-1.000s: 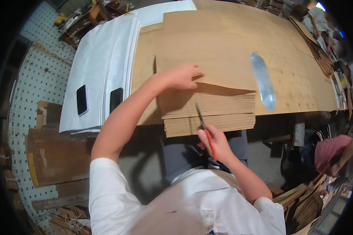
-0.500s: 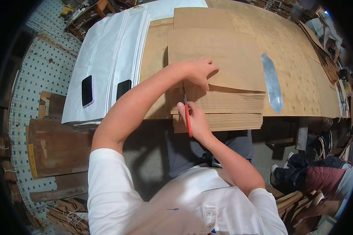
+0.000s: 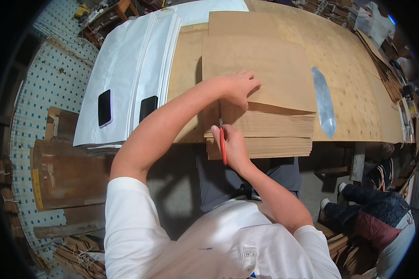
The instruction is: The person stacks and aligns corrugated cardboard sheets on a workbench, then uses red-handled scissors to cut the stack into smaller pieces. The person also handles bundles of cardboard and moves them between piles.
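Above frame centre, the left hand (image 3: 239, 89) lay on the paper (image 3: 260, 63), its grip impossible to tell. Near centre, the right hand (image 3: 235, 146) gripped scissors (image 3: 223, 146)

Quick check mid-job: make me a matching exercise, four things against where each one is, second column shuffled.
1. red-handled tool
2. left hand
3. bluish strip with pointed ends
4. purple-edged phone

A. on the white sheets
B. on the wooden tabletop, right of the brown stack
C. in the right hand
D. at the top brown sheet

Pairs: 1-C, 2-D, 3-B, 4-A
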A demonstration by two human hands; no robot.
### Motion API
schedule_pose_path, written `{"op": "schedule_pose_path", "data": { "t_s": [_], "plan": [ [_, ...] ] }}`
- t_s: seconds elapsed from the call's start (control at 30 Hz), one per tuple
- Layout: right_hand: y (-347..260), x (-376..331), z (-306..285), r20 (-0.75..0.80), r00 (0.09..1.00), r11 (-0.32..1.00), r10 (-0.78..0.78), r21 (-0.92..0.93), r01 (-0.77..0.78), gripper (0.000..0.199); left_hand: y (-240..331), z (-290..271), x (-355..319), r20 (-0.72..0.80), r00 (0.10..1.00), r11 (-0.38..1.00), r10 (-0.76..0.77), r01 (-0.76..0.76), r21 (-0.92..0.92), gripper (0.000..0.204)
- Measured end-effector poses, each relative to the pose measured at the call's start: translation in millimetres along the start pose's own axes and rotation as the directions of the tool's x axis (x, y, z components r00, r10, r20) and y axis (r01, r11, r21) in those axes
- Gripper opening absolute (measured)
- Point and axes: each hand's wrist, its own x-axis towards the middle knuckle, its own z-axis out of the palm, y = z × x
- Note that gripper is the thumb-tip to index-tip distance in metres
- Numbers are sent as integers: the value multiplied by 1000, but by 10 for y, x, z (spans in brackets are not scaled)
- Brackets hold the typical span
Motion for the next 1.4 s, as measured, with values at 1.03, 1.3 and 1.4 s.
{"op": "schedule_pose_path", "data": {
  "t_s": [1.03,1.3,1.4],
  "plan": [
    [186,-149,-1233,365,912,303,186,862,-407,53,190,476,-257,-511,859,998,37,-6,62,47],
    [102,-67,-1236,308,945,407,111,854,-326,50,151,519,-270,-528,849,1000,12,-24,-15,41],
    [68,-114,-1292,264,959,511,100,814,-278,49,133,503,-242,-545,838,997,-7,-38,-71,30]
  ]
}}
